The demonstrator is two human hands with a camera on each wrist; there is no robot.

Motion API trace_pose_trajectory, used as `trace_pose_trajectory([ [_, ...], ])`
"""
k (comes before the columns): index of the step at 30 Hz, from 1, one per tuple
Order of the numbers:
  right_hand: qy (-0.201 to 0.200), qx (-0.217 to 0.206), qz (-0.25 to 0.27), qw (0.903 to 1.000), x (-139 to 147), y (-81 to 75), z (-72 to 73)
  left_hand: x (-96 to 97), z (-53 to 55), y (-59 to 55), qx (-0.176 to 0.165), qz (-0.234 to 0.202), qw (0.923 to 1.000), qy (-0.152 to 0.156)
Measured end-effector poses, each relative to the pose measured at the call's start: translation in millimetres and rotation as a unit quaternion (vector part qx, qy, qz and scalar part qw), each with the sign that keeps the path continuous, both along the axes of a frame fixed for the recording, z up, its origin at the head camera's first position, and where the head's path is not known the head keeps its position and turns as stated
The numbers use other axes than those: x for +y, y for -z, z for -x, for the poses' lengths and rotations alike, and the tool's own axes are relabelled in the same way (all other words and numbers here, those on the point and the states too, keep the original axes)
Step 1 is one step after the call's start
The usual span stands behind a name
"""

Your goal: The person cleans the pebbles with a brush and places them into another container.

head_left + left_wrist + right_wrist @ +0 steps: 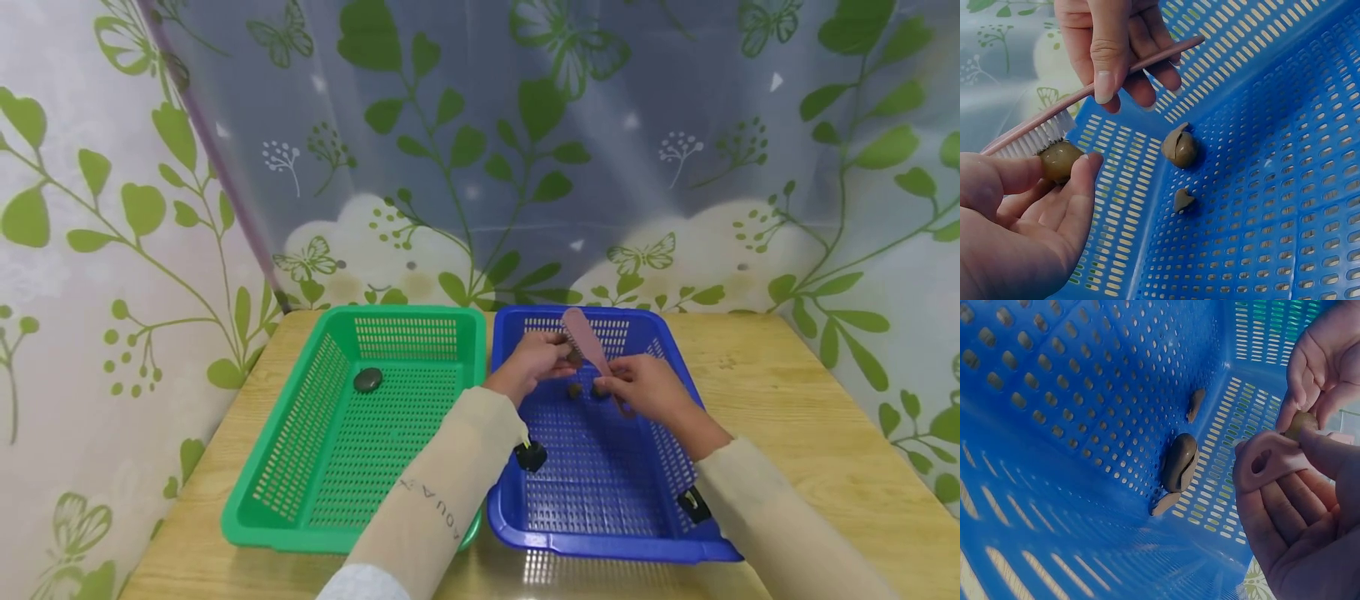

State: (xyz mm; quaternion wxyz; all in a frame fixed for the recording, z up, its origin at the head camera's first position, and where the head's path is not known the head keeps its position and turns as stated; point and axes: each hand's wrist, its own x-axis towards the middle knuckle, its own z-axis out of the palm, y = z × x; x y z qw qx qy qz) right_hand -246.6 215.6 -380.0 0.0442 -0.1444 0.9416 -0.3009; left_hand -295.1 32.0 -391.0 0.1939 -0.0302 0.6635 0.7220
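Over the far part of the blue basket [600, 546], my left hand [534, 360] pinches a small rounded olive-brown stone [1063, 161] between thumb and fingers. My right hand [651, 387] grips a pink brush [587, 335] by its handle, which has a hole near the end [1285, 465]. In the left wrist view the white bristles [1035, 134] touch the stone's upper side, where dark specks show. Below the hands, a brown stone [1180, 150] with a peeling layer lies in the basket. Smaller brown pieces [1183, 200] lie near it.
A green basket [243, 500] stands to the left of the blue one, with a dark smooth stone [367, 381] inside at its far left. Both baskets sit on a wooden table [780, 400]. A leaf-patterned curtain [480, 150] hangs behind the table.
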Motion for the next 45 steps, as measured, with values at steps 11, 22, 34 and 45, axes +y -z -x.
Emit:
trace_pose_trajectory([
  [11,0.019,0.007,0.000,0.9998,0.5,0.4,-3.1,-0.8,-1.4,-1.2,0.004,0.005,0.9999,-0.010],
  [22,0.051,0.024,-0.008,0.9984,1.6,-0.3,-0.8,-1.6,-1.0,-1.4,0.010,0.005,0.9996,-0.026],
  [34,-0.015,0.011,0.027,0.9995,0.5,5.6,-1.3,-0.5,-0.4,1.8,0.025,-0.010,0.9994,-0.022],
  [45,-0.004,0.052,-0.006,0.9986,1.4,3.5,-2.1,-1.2,-1.7,0.5,0.029,-0.001,0.9993,-0.022],
])
